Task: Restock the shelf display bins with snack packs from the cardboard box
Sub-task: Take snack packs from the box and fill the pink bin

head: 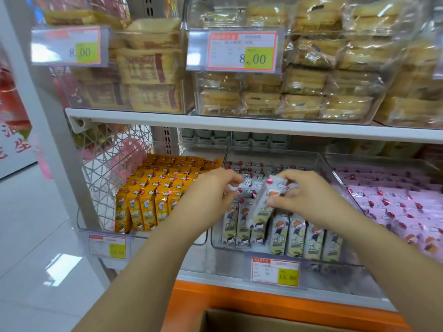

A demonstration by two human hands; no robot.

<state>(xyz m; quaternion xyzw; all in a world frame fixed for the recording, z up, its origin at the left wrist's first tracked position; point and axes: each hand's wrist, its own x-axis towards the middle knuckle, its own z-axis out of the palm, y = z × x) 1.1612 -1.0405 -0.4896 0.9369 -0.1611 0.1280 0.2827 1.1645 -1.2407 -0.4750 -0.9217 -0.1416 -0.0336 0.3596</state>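
Head view, from the left: yellow packs fill the left-hand bin and have no part in this move. Next, the left hand reaches over the near left of the middle bin, fingers curled down onto the tops of the shelved packs. Whether it pinches one or only presses the row aside, I cannot tell. Just right of its fingertips is the white pack, pinched by its upper half between thumb and fingers of the right hand. The pack's long axis stands steep, sealed top leaning up and right, lower end pointing down-left into the front rows. The slot therefore seems to lie between the two hands, under the pack, nearer the right hand. A short push downward looks called for, with the left holding the neighbours apart. Pink packs fill the bin on the right.
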